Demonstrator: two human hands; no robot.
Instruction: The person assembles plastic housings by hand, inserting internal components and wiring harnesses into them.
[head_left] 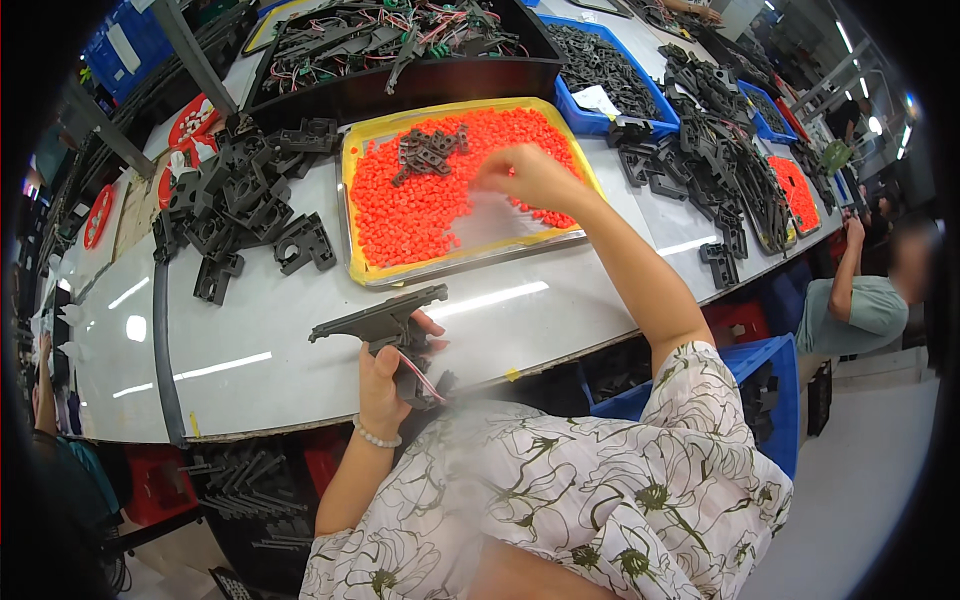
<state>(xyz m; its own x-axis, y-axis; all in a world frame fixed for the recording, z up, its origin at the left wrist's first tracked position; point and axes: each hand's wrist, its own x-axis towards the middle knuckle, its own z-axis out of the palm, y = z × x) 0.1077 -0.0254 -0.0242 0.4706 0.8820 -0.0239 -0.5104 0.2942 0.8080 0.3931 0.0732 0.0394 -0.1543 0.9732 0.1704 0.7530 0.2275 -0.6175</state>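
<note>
My left hand (pixel 381 385), with a beaded bracelet at the wrist, is closed round a dark grey plastic housing (pixel 385 318). The housing has a long flat top and a grip-like lower part, with red and white wires (pixel 420 373) along it. It is held above the table's near edge. My right hand (pixel 533 178) hangs over the tray (pixel 350 262) of small orange-red plastic pieces (pixel 400 220), its fingers bent down and together. Its fingertips are blurred, so anything between them is hidden. Several small dark grey parts (pixel 428 152) lie on the pieces, left of that hand.
Dark grey brackets (pixel 240 200) are heaped left of the tray. Behind it stands a black bin (pixel 420 78) of wired parts. Blue trays (pixel 665 125) and more grey parts (pixel 700 180) line the right. A person (pixel 860 300) sits farther along the table; a blue crate (pixel 775 360) is beside me.
</note>
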